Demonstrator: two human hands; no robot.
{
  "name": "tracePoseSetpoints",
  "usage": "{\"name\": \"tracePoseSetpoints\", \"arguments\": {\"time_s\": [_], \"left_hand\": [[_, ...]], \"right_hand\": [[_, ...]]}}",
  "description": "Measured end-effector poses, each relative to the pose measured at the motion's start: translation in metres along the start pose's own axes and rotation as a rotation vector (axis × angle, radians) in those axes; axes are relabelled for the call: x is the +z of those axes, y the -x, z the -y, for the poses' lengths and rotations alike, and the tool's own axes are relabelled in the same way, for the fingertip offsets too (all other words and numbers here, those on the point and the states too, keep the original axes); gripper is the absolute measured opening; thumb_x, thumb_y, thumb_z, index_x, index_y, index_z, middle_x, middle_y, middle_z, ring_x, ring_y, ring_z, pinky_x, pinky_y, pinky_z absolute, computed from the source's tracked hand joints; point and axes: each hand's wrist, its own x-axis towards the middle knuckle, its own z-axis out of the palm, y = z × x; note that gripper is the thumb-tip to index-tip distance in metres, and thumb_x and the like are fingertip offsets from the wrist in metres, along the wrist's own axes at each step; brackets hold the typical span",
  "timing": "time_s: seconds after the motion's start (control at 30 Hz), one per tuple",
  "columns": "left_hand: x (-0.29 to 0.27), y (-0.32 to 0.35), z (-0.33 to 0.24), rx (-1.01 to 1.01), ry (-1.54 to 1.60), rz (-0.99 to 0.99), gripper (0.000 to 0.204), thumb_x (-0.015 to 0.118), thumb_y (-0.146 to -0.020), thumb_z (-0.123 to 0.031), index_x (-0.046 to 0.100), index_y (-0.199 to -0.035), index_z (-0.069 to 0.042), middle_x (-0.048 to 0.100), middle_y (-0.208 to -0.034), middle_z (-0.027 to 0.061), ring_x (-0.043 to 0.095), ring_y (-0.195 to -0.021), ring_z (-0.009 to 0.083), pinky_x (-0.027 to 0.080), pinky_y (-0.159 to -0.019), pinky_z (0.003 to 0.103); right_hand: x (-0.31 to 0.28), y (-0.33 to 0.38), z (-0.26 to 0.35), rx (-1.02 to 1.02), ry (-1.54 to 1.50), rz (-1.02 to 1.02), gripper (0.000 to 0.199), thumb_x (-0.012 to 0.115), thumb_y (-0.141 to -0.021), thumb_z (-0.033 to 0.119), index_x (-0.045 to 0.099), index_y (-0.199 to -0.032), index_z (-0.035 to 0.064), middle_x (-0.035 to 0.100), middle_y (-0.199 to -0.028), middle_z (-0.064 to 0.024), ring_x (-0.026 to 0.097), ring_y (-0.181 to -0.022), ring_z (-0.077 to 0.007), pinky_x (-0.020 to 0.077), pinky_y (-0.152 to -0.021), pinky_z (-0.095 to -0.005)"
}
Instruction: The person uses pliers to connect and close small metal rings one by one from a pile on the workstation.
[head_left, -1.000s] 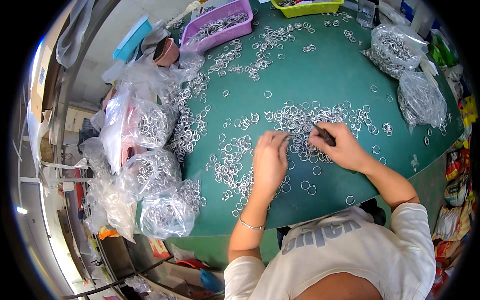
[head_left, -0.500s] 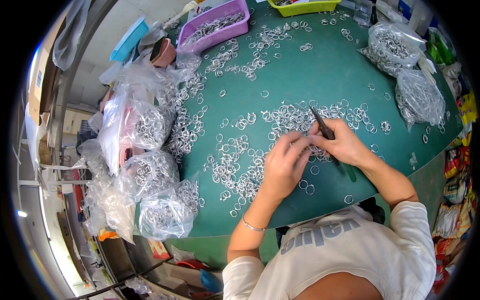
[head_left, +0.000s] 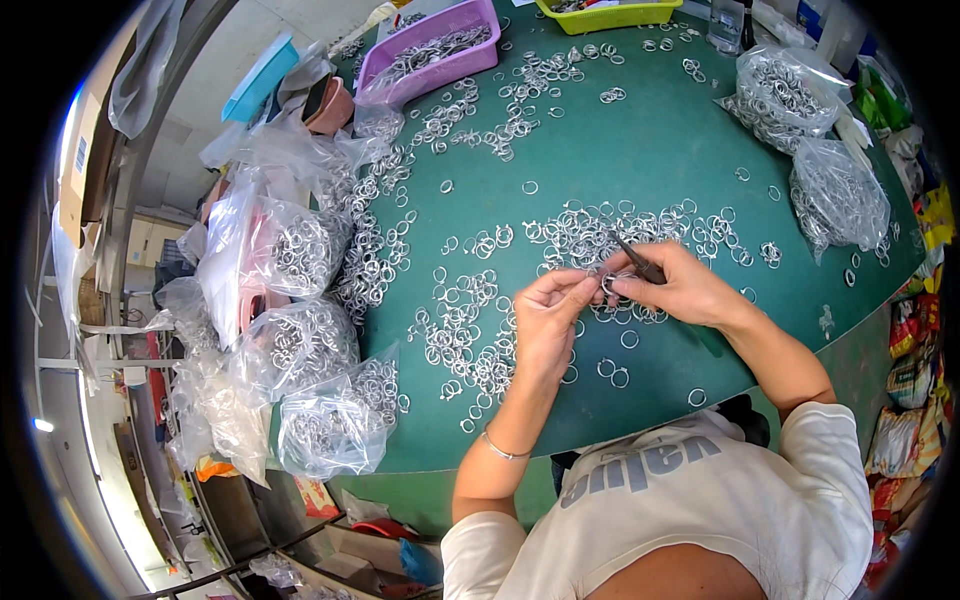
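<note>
My left hand point(head_left: 550, 315) is closed in a pinch, its thumb and fingertips on a small silver ring point(head_left: 606, 286). From the other side, my right hand point(head_left: 682, 285) meets it at the same ring. A dark, slim pointed tool point(head_left: 640, 258) is gripped in my right hand, its tip angled up and to the left; its exact kind I cannot make out. Just beyond my fingers lies a heap of silver rings point(head_left: 585, 230). Another loose spread of rings point(head_left: 465, 335) is to the left of my left wrist.
Clear plastic bags of rings point(head_left: 318, 425) line the left side of the green table point(head_left: 640, 150); more bags point(head_left: 840, 195) stand at the right. At the far edge are a purple basket point(head_left: 485, 55) of rings and a yellow-green basket point(head_left: 610, 17). Loose rings point(head_left: 480, 130) trail between them.
My left hand has shifted left and turned, so the pinched ring now shows between the fingertips. The dark tool's tip has swung left and lower in my right hand.
</note>
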Motion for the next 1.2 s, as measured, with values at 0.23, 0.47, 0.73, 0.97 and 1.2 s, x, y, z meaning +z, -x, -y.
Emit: {"name": "tracePoseSetpoints", "arguments": {"time_s": [0.23, 0.47, 0.73, 0.97, 1.2], "left_hand": [[0.002, 0.000, 0.011, 0.102, 0.045, -0.023, 0.007, 0.060, -0.081, 0.001, 0.063, -0.088, 0.002, 0.056, -0.098, 0.0054, 0.053, -0.085, 0.0115, 0.044, -0.075, 0.025], [0.009, 0.002, 0.008, -0.027, 0.015, -0.002, 0.016, 0.062, -0.080, 0.000, 0.060, -0.095, 0.003, 0.056, -0.102, 0.0059, 0.053, -0.089, 0.0112, 0.042, -0.079, 0.025], [0.020, 0.006, 0.010, 0.280, -0.526, 0.001, 0.023, 0.060, -0.080, 0.002, 0.055, -0.102, 0.007, 0.061, -0.096, 0.0104, 0.058, -0.088, 0.0153, 0.047, -0.080, 0.026], [0.026, 0.010, 0.004, 0.641, -0.889, -0.147, 0.017, 0.066, -0.071, 0.005, 0.060, -0.087, 0.002, 0.062, -0.090, 0.0111, 0.060, -0.078, 0.0183, 0.048, -0.069, 0.028], [0.024, 0.009, 0.005, 0.969, -1.048, -0.063, 0.022, 0.070, -0.062, 0.009, 0.059, -0.079, 0.000, 0.059, -0.083, 0.0108, 0.058, -0.076, 0.0224, 0.047, -0.068, 0.030]], "right_hand": [[0.001, -0.001, -0.012, -0.183, 0.237, -0.136, 0.022, 0.061, -0.081, 0.015, 0.059, -0.094, -0.0019, 0.052, -0.065, -0.0046, 0.045, -0.059, -0.0107, 0.0370, -0.053, -0.0277], [0.002, 0.000, -0.012, -0.094, 0.049, -0.175, 0.016, 0.062, -0.082, 0.014, 0.058, -0.083, -0.0012, 0.051, -0.062, 0.0006, 0.042, -0.054, -0.0062, 0.0328, -0.048, -0.0230], [0.002, -0.003, -0.019, -0.094, -0.094, -0.188, 0.013, 0.060, -0.083, 0.013, 0.058, -0.078, 0.0008, 0.053, -0.063, 0.0030, 0.042, -0.056, -0.0013, 0.0311, -0.048, -0.0192], [0.000, 0.000, -0.011, 0.059, -0.162, -0.164, 0.012, 0.058, -0.084, 0.013, 0.056, -0.081, 0.0018, 0.052, -0.063, 0.0022, 0.041, -0.054, -0.0014, 0.0303, -0.046, -0.0191], [0.005, 0.000, -0.008, 0.064, -0.323, -0.160, 0.011, 0.057, -0.085, 0.012, 0.054, -0.080, 0.0031, 0.051, -0.064, 0.0023, 0.040, -0.053, -0.0011, 0.0285, -0.045, -0.0177]]}}
